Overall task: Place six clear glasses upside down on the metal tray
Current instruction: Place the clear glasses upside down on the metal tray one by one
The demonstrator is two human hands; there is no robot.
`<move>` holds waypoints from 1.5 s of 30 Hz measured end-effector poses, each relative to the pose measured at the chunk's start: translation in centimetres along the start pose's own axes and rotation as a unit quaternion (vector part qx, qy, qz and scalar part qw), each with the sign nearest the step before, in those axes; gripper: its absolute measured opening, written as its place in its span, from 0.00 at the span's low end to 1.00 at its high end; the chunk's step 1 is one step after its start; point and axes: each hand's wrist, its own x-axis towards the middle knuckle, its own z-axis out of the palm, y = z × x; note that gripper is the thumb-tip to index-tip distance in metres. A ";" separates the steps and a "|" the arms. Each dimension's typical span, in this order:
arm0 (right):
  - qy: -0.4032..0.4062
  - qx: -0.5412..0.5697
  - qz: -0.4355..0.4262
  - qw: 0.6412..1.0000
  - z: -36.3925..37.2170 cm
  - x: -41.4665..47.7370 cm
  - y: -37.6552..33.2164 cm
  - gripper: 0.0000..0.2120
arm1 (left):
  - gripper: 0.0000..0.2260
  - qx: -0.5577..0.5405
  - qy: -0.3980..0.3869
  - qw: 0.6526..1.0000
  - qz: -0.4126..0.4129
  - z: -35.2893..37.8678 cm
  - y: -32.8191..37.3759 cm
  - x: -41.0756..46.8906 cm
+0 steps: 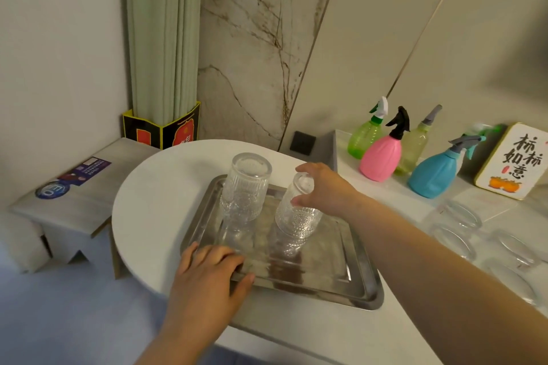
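A shiny metal tray [332, 284] lies on the white rounded table. One clear embossed glass [244, 187] stands upside down at the tray's far left corner. My right hand [323, 188] grips the base of a second clear glass [298, 216], inverted and tilted, its rim at or just above the tray. My left hand [207, 278] rests flat on the tray's near left edge, fingers over the rim. Several more clear glasses [462, 228] stand upright on the counter at the right, blurred.
Spray bottles in green [364, 135], pink [382, 157], pale yellow and blue [436, 172] line the counter behind. A framed sign [516, 161] stands at the far right. A low grey side table [77, 195] sits to the left, beneath a green curtain.
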 end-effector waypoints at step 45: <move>-0.047 -0.014 0.226 0.973 -6.5 -10.8 14.6 0.36 | 0.37 0.032 -0.037 0.991 0.121 1.5 3.4 -1.4</move>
